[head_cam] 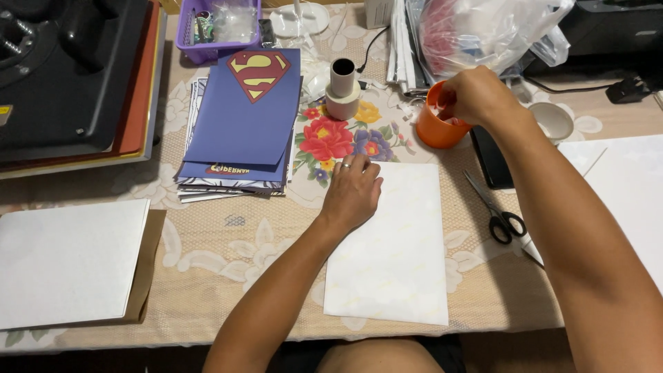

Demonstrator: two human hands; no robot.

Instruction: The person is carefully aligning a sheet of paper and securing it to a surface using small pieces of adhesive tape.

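Note:
My left hand [352, 190] lies flat on the upper left corner of a white sheet of paper [394, 255] spread on the table in front of me; a ring shows on one finger. My right hand [476, 95] reaches into an orange cup [434, 128] standing beyond the sheet's upper right corner, fingers dipped inside the rim. What the fingers hold inside the cup is hidden.
Black-handled scissors [498, 213] lie right of the sheet. A stack of blue printed sheets [242, 117] sits at upper left, a tape roll with a tube [342, 93] beside it. A black press machine [65, 65], white paper stack [69, 262], plastic bag [483, 31], purple basket [217, 24], white bowl [552, 121].

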